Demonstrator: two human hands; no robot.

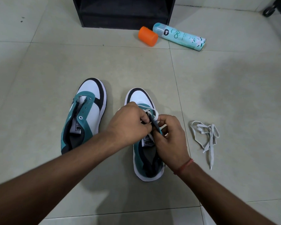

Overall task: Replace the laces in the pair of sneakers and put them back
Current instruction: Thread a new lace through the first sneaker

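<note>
The teal, white and black low-top sneaker on the right (146,153) stands toe-away on the pale tiled floor (39,62), and both hands meet over its eyelet rows, where a flat white lace (154,112) loops across the lower eyelets near the toe. The left hand (128,122) is pinched closed on the lace and the dark edge of the eyelet flap, and the right hand (170,135) is likewise closed, fingers curled around a strand beside the tongue; which end each hand holds is hidden behind the knuckles. Whether this lace is coming out or going in cannot be told, but either way the step probably goes best if one hand steadies the flap while the other draws the lace straight through one eyelet at a time, keeping the flat band untwisted and the two ends level. The matching sneaker on the left (84,114) sits just beside it with bare eyelets and its tongue exposed, so it looks to need lacing too. A loose tangled white lace (206,135) lies on the floor to the right, near but apart from the shoe. Farther off lie an orange plastic cap (148,36) and a light-blue spray can (180,36) on its side, touching each other, in front of a dark open shelf unit (125,12), likely where the pair belongs.
</note>
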